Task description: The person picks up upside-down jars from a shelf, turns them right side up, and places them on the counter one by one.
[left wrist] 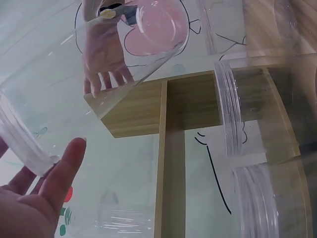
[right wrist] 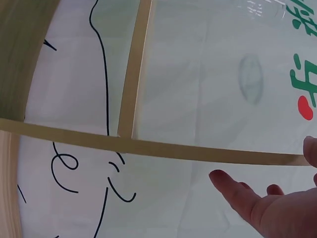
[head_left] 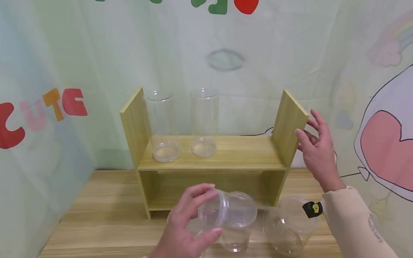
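My left hand [head_left: 185, 234] pinches a clear plastic jar [head_left: 215, 209] at one rimmed end, thumb on the near side and fingers on the far side. In the left wrist view the tilted transparent jar [left wrist: 64, 64] stretches from these fingers toward the upper right. My right hand [head_left: 318, 149] is at the right side panel [head_left: 290, 127] of a small wooden shelf [head_left: 209, 164], fingers extended and spread; firm contact is unclear. Two clear jars, one at left [head_left: 165, 152] and one beside it [head_left: 204, 146], stand upright on the upper board.
More clear jars are on the wooden table [head_left: 98, 219] before the shelf, among them one in the middle [head_left: 236, 239] and one at right [head_left: 288, 239]. Their outlines overlap the held jar. A printed curtain [head_left: 123, 46] hangs close behind the shelf.
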### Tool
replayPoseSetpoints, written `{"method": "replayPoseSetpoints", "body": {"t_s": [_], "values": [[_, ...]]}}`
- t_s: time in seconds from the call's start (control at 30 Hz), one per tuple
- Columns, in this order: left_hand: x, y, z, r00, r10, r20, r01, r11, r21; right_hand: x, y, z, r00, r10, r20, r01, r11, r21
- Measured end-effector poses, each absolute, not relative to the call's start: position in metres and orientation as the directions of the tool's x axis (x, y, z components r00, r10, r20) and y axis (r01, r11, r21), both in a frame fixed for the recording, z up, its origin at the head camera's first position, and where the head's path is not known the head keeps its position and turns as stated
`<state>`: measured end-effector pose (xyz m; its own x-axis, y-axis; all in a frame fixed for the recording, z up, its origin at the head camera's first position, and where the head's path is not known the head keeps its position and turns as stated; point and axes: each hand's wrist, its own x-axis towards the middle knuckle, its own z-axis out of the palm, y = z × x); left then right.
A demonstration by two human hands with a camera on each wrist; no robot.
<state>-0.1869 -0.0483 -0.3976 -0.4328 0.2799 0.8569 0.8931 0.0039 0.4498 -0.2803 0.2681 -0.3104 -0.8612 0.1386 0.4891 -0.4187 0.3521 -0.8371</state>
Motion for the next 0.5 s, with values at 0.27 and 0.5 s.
{"method": "replayPoseSetpoints", "body": {"t_s": [0.27,0.5], "values": [[-0.186,-0.039,-0.402,-0.473,0.369,0.8,0.866,0.029,0.499,-0.286,0.274,-0.309,-0.853,0.081,0.516,-0.448,0.392,-0.803],[-0.185,-0.028,-0.411,-0.515,0.435,0.739,0.842,0.093,0.532,-0.295,0.273,-0.316,-0.829,0.053,0.556,-0.499,0.377,-0.78]]}}
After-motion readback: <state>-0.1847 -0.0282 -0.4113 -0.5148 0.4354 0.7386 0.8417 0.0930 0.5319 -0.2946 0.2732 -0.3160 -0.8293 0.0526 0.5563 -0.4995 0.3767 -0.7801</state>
